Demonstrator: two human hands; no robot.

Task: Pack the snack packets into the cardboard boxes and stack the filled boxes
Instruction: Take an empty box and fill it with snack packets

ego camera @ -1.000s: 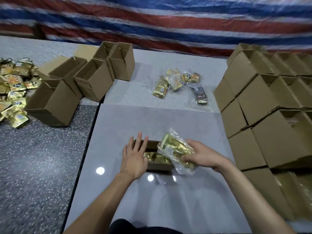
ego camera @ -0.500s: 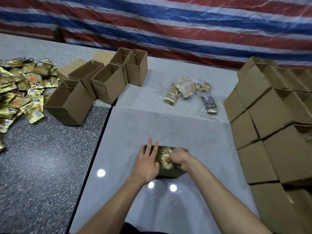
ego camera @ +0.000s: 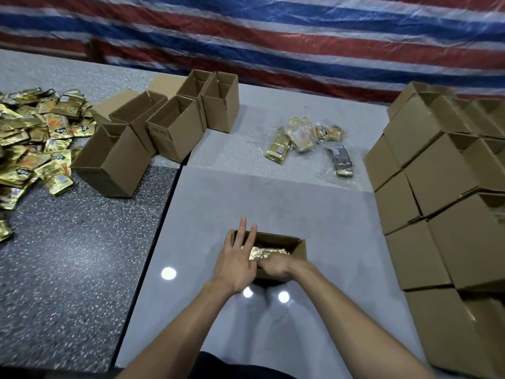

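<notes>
Tarp: we saw a red, white and blue striped tarp (ego camera: 273, 36) hanging across the back.
Desk: the grey desk (ego camera: 273, 201) carried everything, with a dark speckled slab on its left.
Stacked boxes: the stacked boxes (ego camera: 437, 242) rose in tiers along the right edge.
Empty boxes: the empty boxes (ego camera: 169, 132) stood open in a cluster at the far left.
Loose packets: the loose packets (ego camera: 35, 149), gold, lay heaped just left of that cluster.
Bagged packets: the bagged packets (ego camera: 300, 138) lay in clear bags at the far middle.
Front box: the front box (ego camera: 299, 248) sat open near us, between both hands.
Left hand: our left hand (ego camera: 236, 262) rested on the box's left rim, its fingers (ego camera: 241, 231) straight and released.
Right hand: our right hand (ego camera: 274, 265) reached into the box with fingers curled down; we could not tell whether they gripped anything.
Gold packets: the gold packets (ego camera: 266, 253) lay inside the front box, touching the right hand.
</notes>
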